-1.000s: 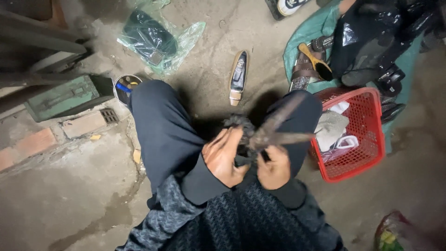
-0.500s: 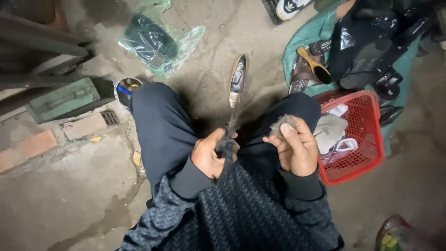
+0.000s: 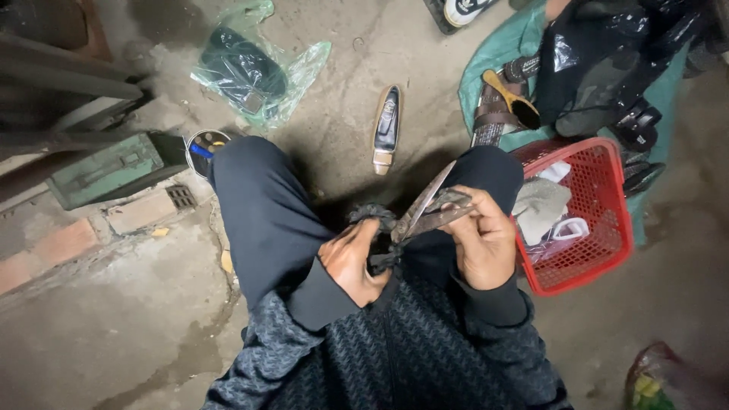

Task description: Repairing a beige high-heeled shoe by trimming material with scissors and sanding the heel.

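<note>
While left hand [image 3: 353, 262] fingers pinch dark fuzzy scrap [image 3: 377, 220], right hand [image 3: 482, 243] fingers grip worn metal scissors [image 3: 425, 209], blades open on scrap; cut looks unfinished.

The scissors [image 3: 425, 206] are old and dull grey, with long blades partly open in a narrow V and the tips pointing up and away over the lap. Their blades meet a small dark, frayed scrap of material [image 3: 377, 228], bunched and ragged at its edges, held just below and left of them, above the knees.
</note>
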